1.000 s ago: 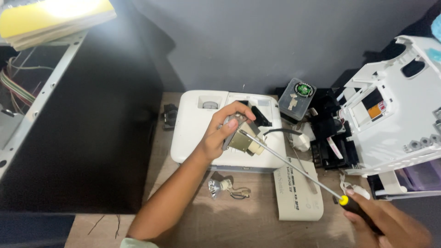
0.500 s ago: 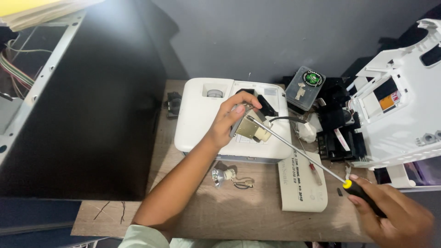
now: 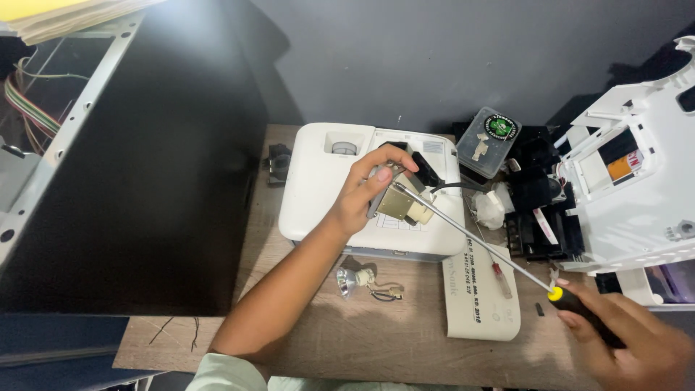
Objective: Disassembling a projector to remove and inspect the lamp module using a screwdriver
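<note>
I see my left hand (image 3: 364, 194) above the white projector (image 3: 318, 195), and its fingers (image 3: 394, 161) are pinching a small metal bracket part (image 3: 400, 203), thumb on one side and the other fingers curled over the top. The part is held just over the top cover of the projector, near its right half. My right hand (image 3: 628, 347) is at the lower right corner; its fingers are closed around the black handle of a long screwdriver (image 3: 478, 242). The thin shaft goes up to the left and its tip touches the metal part. On the wooden tabletop (image 3: 405, 340), in front of the projector, lies a small lamp bulb (image 3: 351, 278) with wires. A white cover panel (image 3: 481, 304) lies just beside it, under the shaft. Near the right edge stands an opened white housing (image 3: 637, 188).
</note>
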